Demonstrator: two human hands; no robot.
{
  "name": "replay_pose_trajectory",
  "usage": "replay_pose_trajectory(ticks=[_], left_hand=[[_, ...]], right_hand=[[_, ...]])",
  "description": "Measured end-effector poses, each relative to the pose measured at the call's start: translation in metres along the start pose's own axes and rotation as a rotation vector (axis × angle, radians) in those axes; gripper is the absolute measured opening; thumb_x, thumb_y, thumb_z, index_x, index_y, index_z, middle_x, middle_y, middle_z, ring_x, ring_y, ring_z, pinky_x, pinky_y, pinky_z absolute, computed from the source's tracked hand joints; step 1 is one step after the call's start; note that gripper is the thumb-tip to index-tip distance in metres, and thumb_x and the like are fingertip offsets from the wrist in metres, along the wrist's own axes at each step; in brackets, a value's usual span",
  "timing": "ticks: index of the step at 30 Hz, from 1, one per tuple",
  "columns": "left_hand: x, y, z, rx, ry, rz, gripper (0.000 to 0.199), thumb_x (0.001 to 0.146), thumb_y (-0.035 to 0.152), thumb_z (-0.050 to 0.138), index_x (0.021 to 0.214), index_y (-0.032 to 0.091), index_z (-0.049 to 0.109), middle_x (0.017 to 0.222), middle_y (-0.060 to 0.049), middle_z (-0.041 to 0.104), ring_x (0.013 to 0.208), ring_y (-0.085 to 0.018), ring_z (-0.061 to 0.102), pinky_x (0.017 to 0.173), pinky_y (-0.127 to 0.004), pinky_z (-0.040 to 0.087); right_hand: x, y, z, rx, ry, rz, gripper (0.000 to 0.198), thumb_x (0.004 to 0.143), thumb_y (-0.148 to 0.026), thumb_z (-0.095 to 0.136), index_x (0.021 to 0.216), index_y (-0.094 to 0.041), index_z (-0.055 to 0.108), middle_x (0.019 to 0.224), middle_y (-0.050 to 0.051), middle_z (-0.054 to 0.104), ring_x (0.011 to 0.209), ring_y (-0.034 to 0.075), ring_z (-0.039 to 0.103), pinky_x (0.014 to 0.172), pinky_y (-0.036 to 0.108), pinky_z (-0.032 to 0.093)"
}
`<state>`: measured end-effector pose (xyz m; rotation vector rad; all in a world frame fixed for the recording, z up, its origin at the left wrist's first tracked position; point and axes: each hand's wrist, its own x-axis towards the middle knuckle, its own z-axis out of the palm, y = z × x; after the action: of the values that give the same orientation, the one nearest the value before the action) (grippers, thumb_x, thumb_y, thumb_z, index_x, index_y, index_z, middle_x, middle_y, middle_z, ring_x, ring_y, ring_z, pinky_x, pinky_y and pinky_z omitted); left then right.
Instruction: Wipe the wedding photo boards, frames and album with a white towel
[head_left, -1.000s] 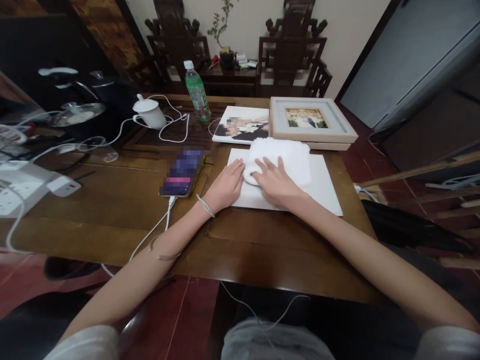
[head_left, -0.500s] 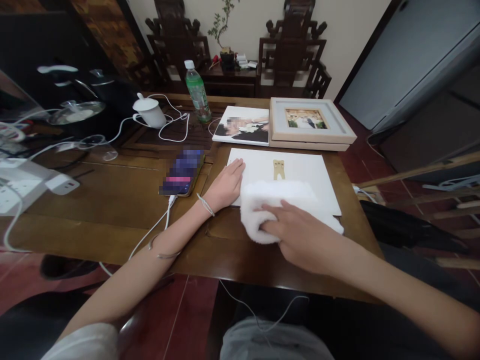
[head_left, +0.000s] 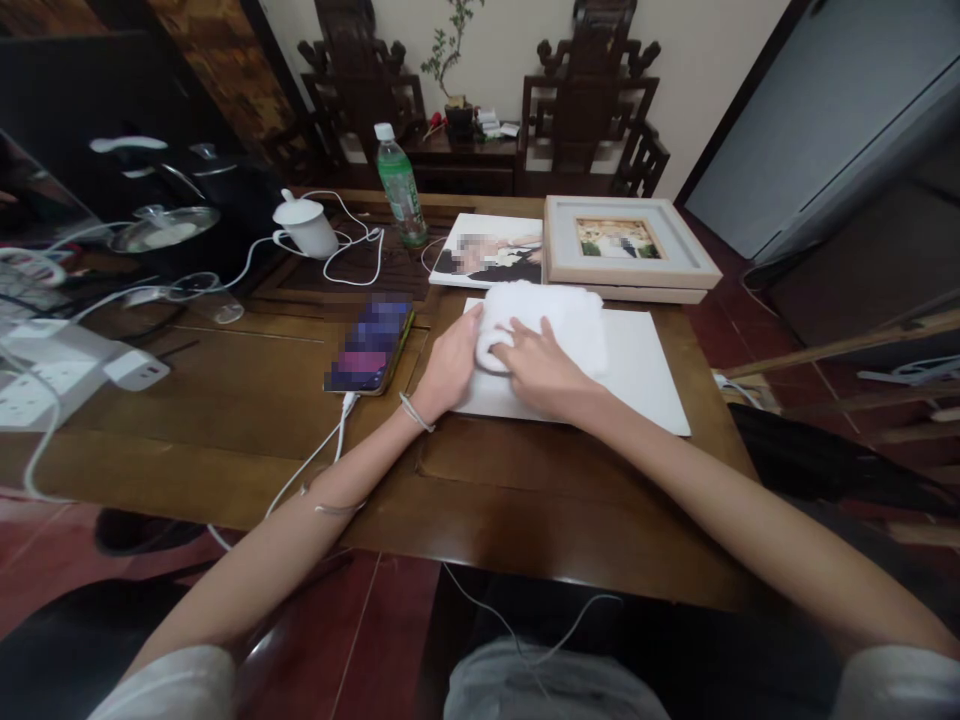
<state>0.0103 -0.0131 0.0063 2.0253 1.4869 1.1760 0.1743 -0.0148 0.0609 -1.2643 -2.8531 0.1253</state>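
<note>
A folded, fluffy white cloth point(head_left: 555, 318) lies over the left and middle of a flat white panel point(head_left: 645, 380) on the wooden table. My right hand point(head_left: 544, 370) presses on the cloth, its fingers spread over it and partly tucked into the fold at its left end. My left hand point(head_left: 451, 360) rests at the panel's left edge, beside the cloth, with fingers stretched forward. Its fingertips are close against the cloth, and the thumb is hidden. The gold metal fitting on the panel is covered now.
Behind the panel are a photo print point(head_left: 487, 250) and stacked picture frames point(head_left: 634, 240). Left of my hands lies a phone point(head_left: 371, 345) on a charging cable. Farther back stand a green-labelled bottle point(head_left: 401, 190), a lidded white cup point(head_left: 306, 228) and a pot point(head_left: 169, 235). A power strip point(head_left: 49, 375) sits far left.
My right hand has pushed the cloth forward and left across the panel, covering the gold fitting. My left hand has shifted slightly left and tilted onto its side at the panel's edge.
</note>
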Motion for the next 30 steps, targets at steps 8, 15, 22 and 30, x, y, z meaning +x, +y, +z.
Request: replay_pose_trajectory(ticks=[8,15,22,30], left_hand=[[0.000,0.007,-0.005,-0.124,0.067,-0.036,0.069,0.104,0.050,0.006,0.137,0.012,0.054,0.143,-0.013,0.056,0.136,-0.024,0.050,0.116,-0.045,0.037],[-0.001,-0.001,0.000,0.186,-0.124,0.127,0.047,0.101,0.034,0.033,0.129,0.007,0.059,0.145,-0.018,0.053,0.139,-0.026,0.045,0.119,-0.045,0.033],[-0.003,-0.003,0.000,0.312,-0.235,0.161,0.041,0.095,0.019,0.039,0.130,0.007,0.058,0.143,-0.019,0.054,0.136,-0.031,0.048,0.115,-0.052,0.037],[-0.002,-0.005,0.000,0.315,-0.202,0.235,0.038,0.095,0.018,0.040,0.127,0.007,0.059,0.134,-0.018,0.061,0.129,-0.029,0.055,0.112,-0.047,0.042]], right_hand=[[-0.057,-0.019,-0.013,0.194,-0.075,-0.373,0.047,0.073,0.006,0.038,0.099,-0.018,0.069,0.120,0.010,0.069,0.124,0.022,0.056,0.115,0.050,0.027],[-0.066,0.003,-0.048,0.111,-0.191,-0.064,0.041,0.072,0.001,0.039,0.092,-0.019,0.068,0.076,0.007,0.068,0.070,0.021,0.060,0.063,0.031,0.040],[-0.001,0.035,-0.046,0.061,-0.042,0.099,0.036,0.081,-0.006,0.039,0.100,-0.016,0.068,0.091,0.013,0.069,0.083,0.024,0.060,0.064,0.030,0.033],[0.078,0.012,-0.047,0.176,-0.025,0.031,0.031,0.081,-0.011,0.043,0.099,-0.016,0.068,0.109,0.013,0.070,0.093,0.025,0.059,0.076,0.031,0.037]])
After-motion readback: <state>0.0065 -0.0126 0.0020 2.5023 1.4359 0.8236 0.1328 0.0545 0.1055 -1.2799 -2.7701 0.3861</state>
